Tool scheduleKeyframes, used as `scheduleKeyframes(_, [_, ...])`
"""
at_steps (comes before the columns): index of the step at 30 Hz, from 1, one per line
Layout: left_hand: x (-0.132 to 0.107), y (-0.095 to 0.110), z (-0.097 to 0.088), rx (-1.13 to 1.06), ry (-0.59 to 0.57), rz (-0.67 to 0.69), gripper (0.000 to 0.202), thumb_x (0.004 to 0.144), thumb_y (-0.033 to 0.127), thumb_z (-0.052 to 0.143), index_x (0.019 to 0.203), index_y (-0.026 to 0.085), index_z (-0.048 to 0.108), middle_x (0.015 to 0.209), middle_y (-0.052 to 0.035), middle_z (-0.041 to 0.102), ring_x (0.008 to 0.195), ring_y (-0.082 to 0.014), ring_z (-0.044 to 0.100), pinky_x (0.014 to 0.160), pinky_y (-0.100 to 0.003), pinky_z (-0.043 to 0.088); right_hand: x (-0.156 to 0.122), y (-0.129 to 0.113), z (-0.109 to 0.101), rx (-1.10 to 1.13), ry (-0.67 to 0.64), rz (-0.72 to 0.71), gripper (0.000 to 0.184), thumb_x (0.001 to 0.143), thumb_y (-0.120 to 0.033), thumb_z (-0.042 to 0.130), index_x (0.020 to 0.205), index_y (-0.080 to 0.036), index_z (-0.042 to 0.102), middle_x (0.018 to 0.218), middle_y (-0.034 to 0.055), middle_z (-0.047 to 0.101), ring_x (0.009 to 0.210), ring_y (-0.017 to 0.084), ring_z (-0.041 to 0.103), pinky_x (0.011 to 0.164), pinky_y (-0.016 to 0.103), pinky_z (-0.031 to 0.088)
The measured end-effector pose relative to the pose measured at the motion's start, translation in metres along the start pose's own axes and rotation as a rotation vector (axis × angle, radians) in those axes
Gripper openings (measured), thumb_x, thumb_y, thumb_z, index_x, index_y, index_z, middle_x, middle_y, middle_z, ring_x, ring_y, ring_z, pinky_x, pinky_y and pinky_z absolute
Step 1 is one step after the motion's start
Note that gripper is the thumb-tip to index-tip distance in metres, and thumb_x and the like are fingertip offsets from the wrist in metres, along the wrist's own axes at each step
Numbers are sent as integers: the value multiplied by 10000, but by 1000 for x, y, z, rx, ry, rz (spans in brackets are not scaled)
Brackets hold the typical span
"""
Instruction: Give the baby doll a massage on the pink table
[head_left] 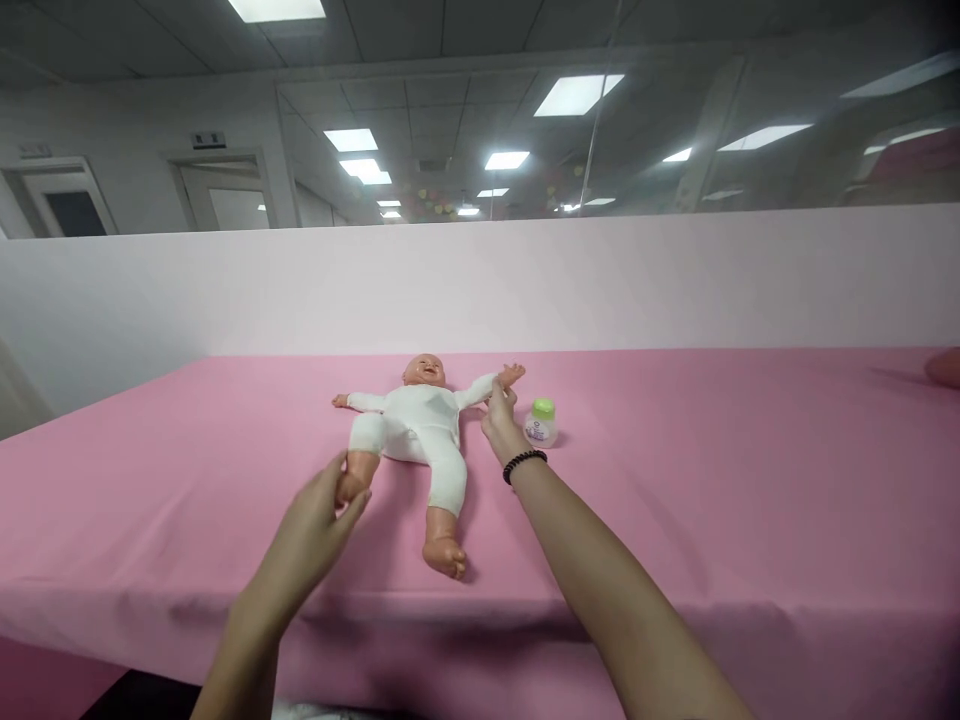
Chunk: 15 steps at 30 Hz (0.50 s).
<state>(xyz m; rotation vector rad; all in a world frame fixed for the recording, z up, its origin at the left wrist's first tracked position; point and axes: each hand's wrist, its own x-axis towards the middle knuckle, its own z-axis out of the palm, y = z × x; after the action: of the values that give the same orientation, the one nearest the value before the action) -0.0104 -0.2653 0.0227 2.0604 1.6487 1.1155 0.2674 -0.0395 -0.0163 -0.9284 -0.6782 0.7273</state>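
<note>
A baby doll [420, 415] with a white cloth body lies on its back on the pink-covered table, its head toward the wall. My left hand [319, 510] is closed round the doll's foot on the left side, and that leg is bent and raised a little. With its fingers pinched, my right hand [501, 415] grips the doll's arm on the right, near the wrist. The doll's other leg is stretched toward me. Just right of my right hand stands a small clear jar [541, 428] with a green lid, upright and apart from the hand.
The pink cloth [712, 500] covers the table and hangs over its front edge. A low white wall [525, 285] runs along the back, with glass above it. At the far right edge, part of a skin-toned object [943, 368] shows, cut off by the view.
</note>
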Motion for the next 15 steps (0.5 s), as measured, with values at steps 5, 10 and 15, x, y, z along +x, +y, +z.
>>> scheduleKeyframes(5, [79,39,-2,124,31,33,201,923,388,492,1026,218,470,1005,-81,665,837,-240,637,666,-312,445,-24,-4,13,-117,-218,-203,406,780,-366,707,1103,-242,495,1133,49,643,998,196,633,863,322,523])
scheduleKeyframes(10, [116,40,38,206,-158,125,76,891,238,461,933,216,401,1012,-115,637,806,-233,614,639,-308,407,-40,-3,12,-514,-707,-630,329,844,-271,629,1169,-244,582,1158,74,683,1072,251,616,988,433,463])
scheduleKeyframes(15, [71,19,13,43,-12,51,176,939,385,458,958,233,370,917,-33,603,751,-201,591,634,-298,423,-20,3,9,-342,-382,-353,418,825,-402,655,1189,-227,550,1183,86,676,1049,225,641,923,365,518])
